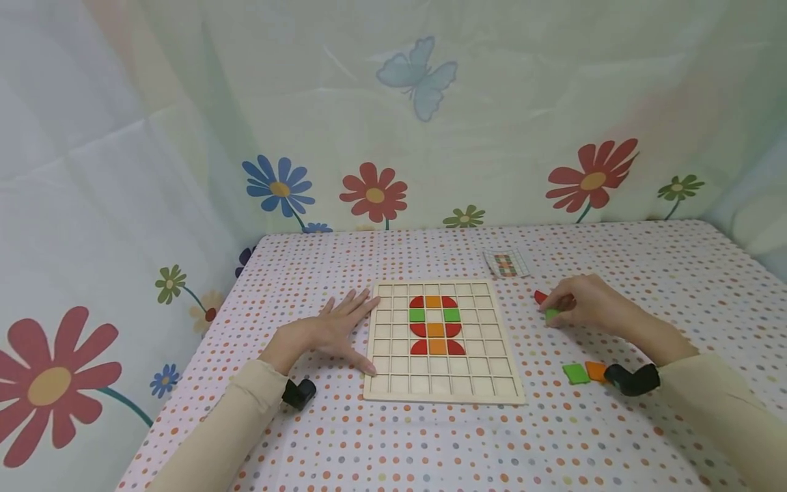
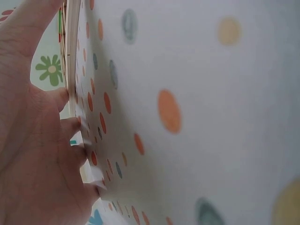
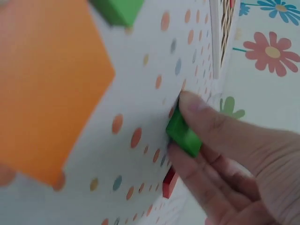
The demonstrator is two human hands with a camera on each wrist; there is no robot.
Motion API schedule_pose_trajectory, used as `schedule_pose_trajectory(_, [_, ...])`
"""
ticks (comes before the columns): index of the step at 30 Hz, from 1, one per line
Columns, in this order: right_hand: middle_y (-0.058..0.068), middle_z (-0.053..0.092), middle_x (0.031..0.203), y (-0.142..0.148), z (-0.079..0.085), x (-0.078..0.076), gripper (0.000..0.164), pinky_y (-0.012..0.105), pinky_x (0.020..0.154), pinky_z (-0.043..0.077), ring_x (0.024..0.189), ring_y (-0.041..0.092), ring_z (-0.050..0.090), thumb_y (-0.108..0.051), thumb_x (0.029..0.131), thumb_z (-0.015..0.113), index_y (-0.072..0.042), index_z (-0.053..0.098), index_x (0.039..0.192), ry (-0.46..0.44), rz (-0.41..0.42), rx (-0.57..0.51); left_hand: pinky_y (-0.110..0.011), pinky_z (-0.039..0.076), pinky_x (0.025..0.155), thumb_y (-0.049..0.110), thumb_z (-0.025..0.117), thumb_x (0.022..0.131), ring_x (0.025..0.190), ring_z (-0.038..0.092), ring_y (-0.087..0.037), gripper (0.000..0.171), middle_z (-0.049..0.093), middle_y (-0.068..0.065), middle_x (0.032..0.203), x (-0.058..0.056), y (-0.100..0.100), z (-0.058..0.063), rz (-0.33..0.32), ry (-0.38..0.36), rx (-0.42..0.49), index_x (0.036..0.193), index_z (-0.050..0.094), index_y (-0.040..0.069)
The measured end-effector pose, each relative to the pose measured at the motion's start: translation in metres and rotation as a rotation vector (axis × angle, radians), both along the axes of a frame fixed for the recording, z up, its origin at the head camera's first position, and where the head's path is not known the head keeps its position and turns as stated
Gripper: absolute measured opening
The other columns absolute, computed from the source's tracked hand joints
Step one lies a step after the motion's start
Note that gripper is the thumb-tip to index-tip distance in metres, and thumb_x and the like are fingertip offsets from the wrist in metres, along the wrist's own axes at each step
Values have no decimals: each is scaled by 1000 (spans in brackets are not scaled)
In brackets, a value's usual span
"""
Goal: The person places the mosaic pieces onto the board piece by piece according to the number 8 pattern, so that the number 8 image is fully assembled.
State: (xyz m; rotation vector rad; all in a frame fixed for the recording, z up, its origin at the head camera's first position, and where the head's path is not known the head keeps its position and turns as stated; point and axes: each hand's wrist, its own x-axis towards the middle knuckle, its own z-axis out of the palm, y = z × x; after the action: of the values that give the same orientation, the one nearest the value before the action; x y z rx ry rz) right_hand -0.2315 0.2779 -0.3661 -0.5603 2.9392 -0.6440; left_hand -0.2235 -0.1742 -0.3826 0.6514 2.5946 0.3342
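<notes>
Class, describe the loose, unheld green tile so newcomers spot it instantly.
Find the wooden grid board on the dotted cloth. Look just right of its lower half: the green tile lies beside an orange tile. Colour separates those two; unlike the green piece in the right grip, this one lies free.

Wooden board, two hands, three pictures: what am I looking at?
It's a person, not a robot. The wide picture comes from a head camera. The close-ups come from small black cameras, one on each wrist, so things look sideways. On the dotted tablecloth lies a wooden grid board with red, orange and green tiles in it. The left hand touches its left edge. The right hand pinches a green tile near a red piece. A green square, an orange tile and a pattern card lie to the board's right.
</notes>
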Motion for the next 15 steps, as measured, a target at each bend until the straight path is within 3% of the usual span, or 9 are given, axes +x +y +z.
schedule_pose_trajectory(9, [12,75,87,-9,5,13,20,46,72,61,78,26,68,8,73,90,4,80,90,42,-51,-5,-57,-5,129,63,85,78,161,-12,-29,130,-9,-5,176,-1,-1,1,-13,-4,8,171,4,21])
schedule_pose_trajectory(15, [4,74,85,-28,12,22,16,36,69,60,78,21,66,9,78,86,1,81,92,105,44,-48,-57,-4,129,62,85,78,161,-12,-29,130,-8,-6,176,0,-1,-1,-14,0,8,171,4,20])
